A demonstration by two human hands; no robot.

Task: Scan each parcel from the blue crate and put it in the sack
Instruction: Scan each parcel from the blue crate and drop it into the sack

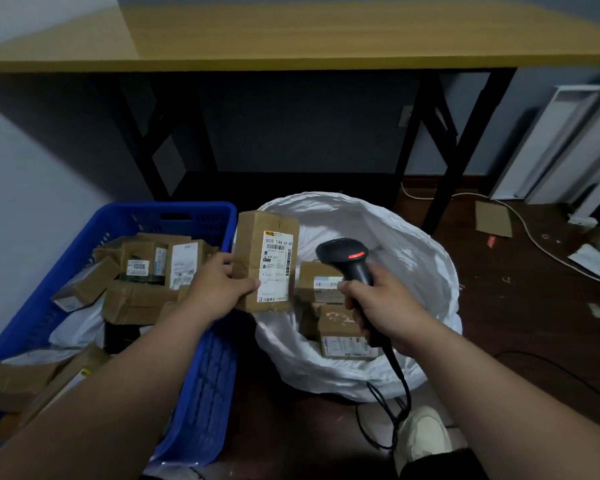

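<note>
Blue crate [174,216] of parcels sits left; the left hand [219,289] grips a cardboard parcel [265,261] upright over the white sack [413,258] rim, while the right hand [381,303] clasps the scanner [349,259].

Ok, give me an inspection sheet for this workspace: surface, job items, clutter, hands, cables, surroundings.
Surface: dark wooden floor.
Job's things: blue crate holds many parcels; white sack holds several boxes.
Clutter: cardboard scrap and paper bits on the floor.
Hands: left hand grips a labelled parcel upright; right hand grips the scanner, red light lit.
Cables: black scanner cable trails down; white cable on the floor.
Surroundings: yellow table, white panels.
</note>
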